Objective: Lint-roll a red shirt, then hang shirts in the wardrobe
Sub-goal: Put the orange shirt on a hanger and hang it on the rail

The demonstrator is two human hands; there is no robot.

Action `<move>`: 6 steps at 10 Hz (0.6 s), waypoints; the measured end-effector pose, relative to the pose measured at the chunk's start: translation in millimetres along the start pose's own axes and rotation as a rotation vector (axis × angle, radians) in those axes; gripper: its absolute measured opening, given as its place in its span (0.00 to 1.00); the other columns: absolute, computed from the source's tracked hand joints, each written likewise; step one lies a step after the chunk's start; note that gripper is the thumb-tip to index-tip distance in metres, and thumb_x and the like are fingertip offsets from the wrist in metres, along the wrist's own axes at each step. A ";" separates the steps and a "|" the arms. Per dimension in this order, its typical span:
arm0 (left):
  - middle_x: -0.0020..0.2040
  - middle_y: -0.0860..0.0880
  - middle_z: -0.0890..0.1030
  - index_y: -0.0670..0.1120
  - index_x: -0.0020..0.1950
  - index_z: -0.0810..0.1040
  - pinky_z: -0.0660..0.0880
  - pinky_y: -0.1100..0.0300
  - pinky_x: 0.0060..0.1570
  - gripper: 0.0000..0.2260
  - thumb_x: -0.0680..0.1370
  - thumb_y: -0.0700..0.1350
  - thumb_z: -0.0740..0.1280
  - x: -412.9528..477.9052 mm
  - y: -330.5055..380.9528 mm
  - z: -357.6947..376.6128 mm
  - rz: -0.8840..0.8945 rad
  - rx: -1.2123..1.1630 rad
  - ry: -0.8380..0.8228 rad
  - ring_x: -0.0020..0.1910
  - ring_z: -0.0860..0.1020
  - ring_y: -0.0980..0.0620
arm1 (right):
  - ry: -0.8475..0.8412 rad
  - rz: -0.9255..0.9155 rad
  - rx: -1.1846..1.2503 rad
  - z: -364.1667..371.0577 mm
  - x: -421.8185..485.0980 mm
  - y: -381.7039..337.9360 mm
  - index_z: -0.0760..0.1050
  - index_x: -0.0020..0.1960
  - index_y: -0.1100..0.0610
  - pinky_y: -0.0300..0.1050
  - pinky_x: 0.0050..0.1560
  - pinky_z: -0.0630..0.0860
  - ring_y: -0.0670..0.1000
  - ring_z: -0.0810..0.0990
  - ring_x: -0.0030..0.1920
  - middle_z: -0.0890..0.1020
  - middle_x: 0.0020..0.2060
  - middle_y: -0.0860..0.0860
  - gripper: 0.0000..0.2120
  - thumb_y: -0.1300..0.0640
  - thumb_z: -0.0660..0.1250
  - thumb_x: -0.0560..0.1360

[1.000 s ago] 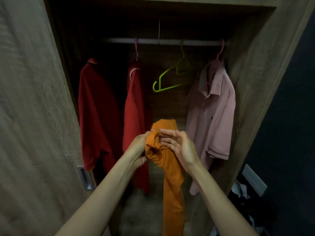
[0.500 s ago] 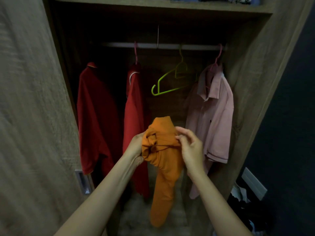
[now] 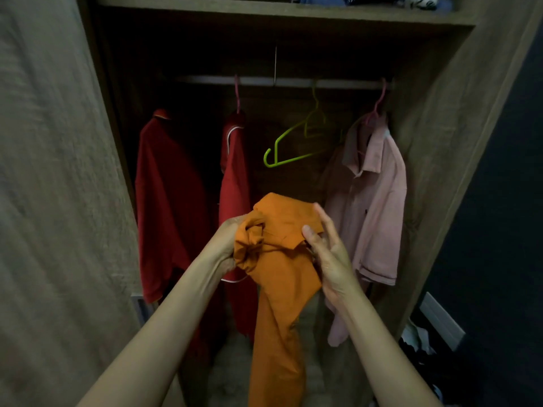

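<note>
Red shirt (image 3: 164, 207) and second red shirt (image 3: 235, 183) hang leftmost in the wardrobe (image 3: 440, 142). Left grip (image 3: 227, 245) clenches the bunched orange shirt (image 3: 282, 274), fingers hidden by cloth; green hanger (image 3: 291, 148) above; right grip (image 3: 329, 254) pinches its collar. Pink shirt (image 3: 373, 207) rightmost; orange hem cut off.

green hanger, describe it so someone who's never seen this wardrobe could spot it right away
Look inside the open wardrobe at the metal rail across its top. Right of the middle, between the red shirt with white trim and the pink shirt, hangs the green hanger. It is the only hanger with nothing on it, and it hangs tilted.
</note>
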State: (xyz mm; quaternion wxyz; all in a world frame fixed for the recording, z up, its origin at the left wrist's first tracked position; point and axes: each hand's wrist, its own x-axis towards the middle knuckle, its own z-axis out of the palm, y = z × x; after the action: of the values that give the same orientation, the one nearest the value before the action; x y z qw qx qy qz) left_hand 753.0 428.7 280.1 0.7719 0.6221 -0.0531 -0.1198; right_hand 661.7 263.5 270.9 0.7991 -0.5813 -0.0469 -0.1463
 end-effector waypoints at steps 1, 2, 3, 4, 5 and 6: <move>0.29 0.52 0.82 0.43 0.46 0.79 0.77 0.64 0.29 0.06 0.80 0.41 0.64 -4.3 1.9 -3.6 0.016 -0.036 -0.014 0.28 0.81 0.56 | -0.076 -0.125 -0.075 1.0 -3.9 -3.0 0.69 0.68 0.42 0.46 0.62 0.75 0.48 0.75 0.64 0.74 0.66 0.48 0.30 0.55 0.72 0.68; 0.26 0.49 0.81 0.42 0.38 0.81 0.76 0.66 0.27 0.13 0.80 0.37 0.62 -17.2 4.8 -1.3 0.055 0.026 -0.006 0.26 0.79 0.55 | 0.011 -0.224 -0.170 4.1 -5.6 -5.6 0.74 0.63 0.46 0.42 0.60 0.75 0.46 0.78 0.61 0.78 0.62 0.49 0.21 0.59 0.70 0.72; 0.29 0.47 0.81 0.42 0.41 0.81 0.76 0.67 0.28 0.13 0.81 0.37 0.62 -22.6 1.6 3.6 0.061 0.087 -0.068 0.25 0.79 0.57 | 0.098 -0.360 -0.218 9.0 -3.4 -17.1 0.78 0.56 0.52 0.39 0.57 0.76 0.45 0.81 0.56 0.82 0.54 0.48 0.14 0.67 0.64 0.76; 0.33 0.49 0.84 0.42 0.50 0.82 0.76 0.67 0.31 0.10 0.83 0.41 0.61 -27.8 -6.8 5.8 0.089 0.171 -0.114 0.30 0.81 0.58 | 0.135 -0.421 -0.261 13.5 1.8 -27.5 0.79 0.54 0.52 0.35 0.53 0.77 0.44 0.82 0.53 0.83 0.50 0.46 0.14 0.68 0.63 0.77; 0.43 0.44 0.82 0.38 0.55 0.81 0.76 0.63 0.42 0.12 0.83 0.44 0.61 -30.9 -16.4 3.7 0.112 0.305 -0.145 0.41 0.79 0.51 | 0.163 -0.426 -0.275 17.8 8.0 -32.0 0.80 0.54 0.52 0.34 0.46 0.78 0.44 0.84 0.47 0.84 0.46 0.46 0.13 0.66 0.64 0.77; 0.40 0.49 0.79 0.42 0.48 0.79 0.71 0.64 0.41 0.11 0.83 0.42 0.59 -28.3 -19.1 4.9 0.260 0.378 -0.059 0.39 0.76 0.57 | 0.212 -0.447 -0.278 20.9 13.0 -35.1 0.80 0.54 0.54 0.30 0.38 0.76 0.40 0.83 0.38 0.84 0.40 0.46 0.12 0.67 0.65 0.76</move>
State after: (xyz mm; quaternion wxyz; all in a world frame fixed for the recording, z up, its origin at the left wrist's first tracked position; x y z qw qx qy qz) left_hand 722.2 427.4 264.5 0.6485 0.7399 -0.1769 -0.0251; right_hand 666.0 271.0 312.9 0.6602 -0.6419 -0.0693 -0.3838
